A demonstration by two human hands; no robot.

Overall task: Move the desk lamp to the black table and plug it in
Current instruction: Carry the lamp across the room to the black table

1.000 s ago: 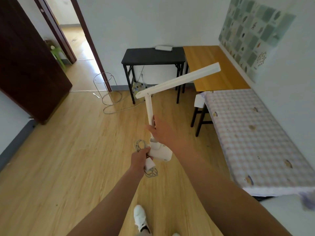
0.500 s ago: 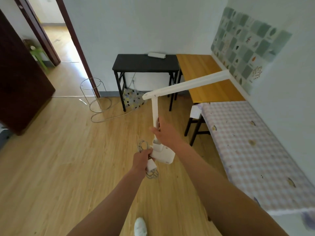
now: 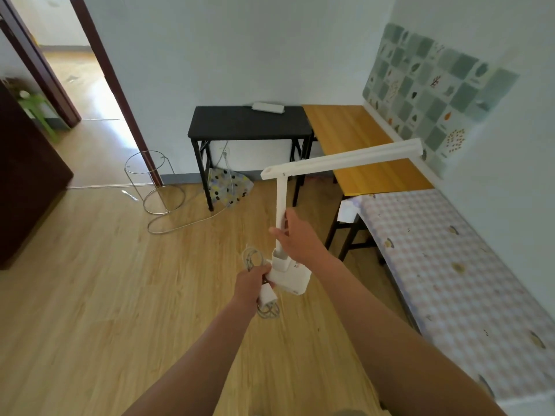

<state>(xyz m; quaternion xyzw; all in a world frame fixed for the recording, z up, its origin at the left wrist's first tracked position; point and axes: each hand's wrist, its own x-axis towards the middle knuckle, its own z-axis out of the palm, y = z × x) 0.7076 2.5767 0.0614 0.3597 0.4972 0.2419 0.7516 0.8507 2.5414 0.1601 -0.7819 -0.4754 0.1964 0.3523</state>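
**Lamp in the air, black surface across open floor**

While the right hand [image 3: 295, 235] wraps the upright stem of the white desk lamp [image 3: 282, 211], the lamp hangs in mid-air over the wooden floor [image 3: 90, 280], its long head bar slanting up to the right and crossing in front of the orange surface [image 3: 354, 130]. Its square base sits just beside the left hand [image 3: 250, 285], which is closed around the white plug adapter [image 3: 265, 297] and the coiled cord [image 3: 252, 259], loops showing above and below the fist.

Ahead, the black table [image 3: 249, 123] stands against the far wall, its right edge touching the orange surface. A flat white power strip [image 3: 268, 107] lies at its back edge near the right corner; the rest of the top is bare. Under it a spotted bag [image 3: 228, 187] leans by the left legs, below a wall socket with a cord hanging from it; what the bag holds cannot be told.

Bare floor runs between the lamp and the black table. On the right, a surface under a checked cloth [image 3: 450, 280] runs along the wall, its near edge close to the right forearm. On the left, a wire stand [image 3: 153, 181] sits by the open doorway [image 3: 75, 85], with a loose cable [image 3: 186, 225] looping over the floor from it toward the table legs.
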